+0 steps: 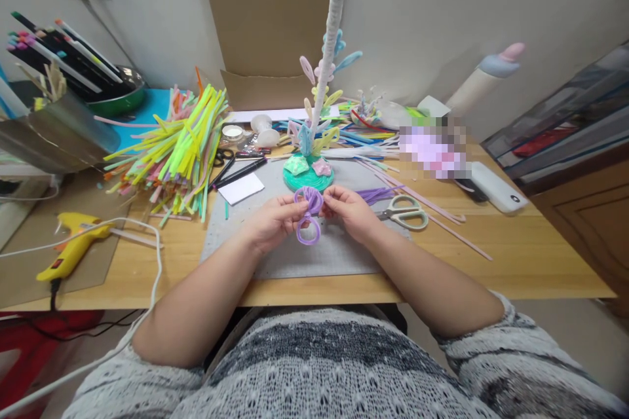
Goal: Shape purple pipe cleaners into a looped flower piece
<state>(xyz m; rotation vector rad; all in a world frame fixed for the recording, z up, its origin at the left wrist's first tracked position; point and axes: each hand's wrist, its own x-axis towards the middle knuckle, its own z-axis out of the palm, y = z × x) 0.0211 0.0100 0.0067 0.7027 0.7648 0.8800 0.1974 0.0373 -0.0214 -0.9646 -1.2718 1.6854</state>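
Note:
A purple pipe cleaner shape (308,236) with a round loop at the bottom and bunched loops on top is held over the grey mat (275,260). My left hand (282,217) pinches its left side. On its right, my right hand (348,209) has thumb and fingers closed at the edge of the upper loops. Just beyond stands a white wrapped stem (328,59) on a round green base (307,182), with pastel pipe cleaner loops along it. Purple pipe cleaners (376,194) and scissors (407,213) lie right of my right hand.
A large bundle of coloured pipe cleaners (181,150) lies at the left. A yellow glue gun (78,245) rests on cardboard, its white cord crossing near my left forearm. Black pens (240,172) and a white card (242,189) lie behind my left hand. A white device (496,186) sits far right.

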